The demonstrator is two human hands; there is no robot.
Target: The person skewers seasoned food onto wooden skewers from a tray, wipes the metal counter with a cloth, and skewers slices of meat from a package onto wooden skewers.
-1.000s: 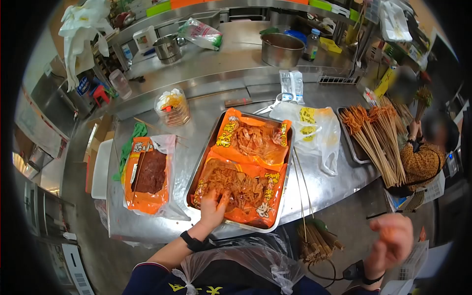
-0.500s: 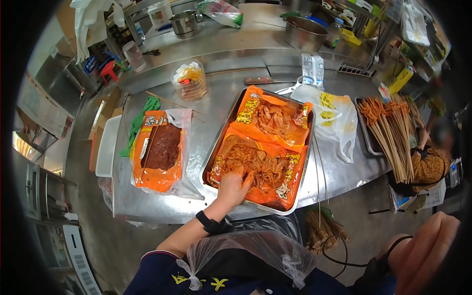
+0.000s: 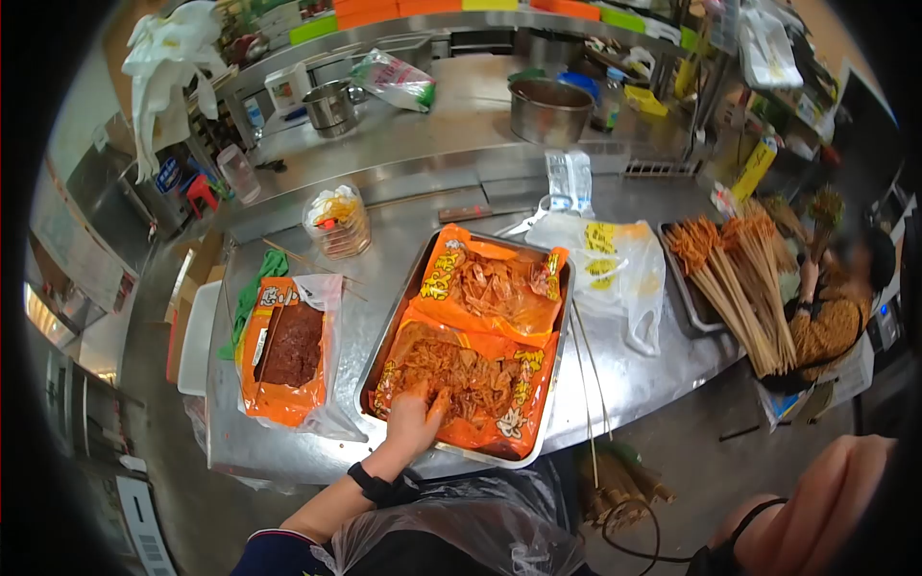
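Note:
My left hand (image 3: 415,420), with a black band at the wrist, reaches into the lower of two opened orange bags (image 3: 523,360). Its fingertips are curled down into oily orange strips of food (image 3: 471,384); the tips are partly hidden. Both bags lie in a metal tray (image 3: 370,370). Close to the camera at the lower right is my right hand (image 3: 831,504), its fingers pressed together; what they hold, if anything, is hidden. Thin sticks (image 3: 588,403) lean over the table edge right of the tray.
Left of the tray lies an orange pack (image 3: 259,394) of dark red food. Scissors (image 3: 528,221) and a white plastic bag (image 3: 643,278) lie behind and right. Skewers (image 3: 735,307) fill another tray, beside a person (image 3: 831,317). A clear container (image 3: 341,235) stands behind.
The view has tilted up and turned slightly right, so the table sits lower and further left. My left hand stays in the lower bag's food; my right hand remains at the lower right.

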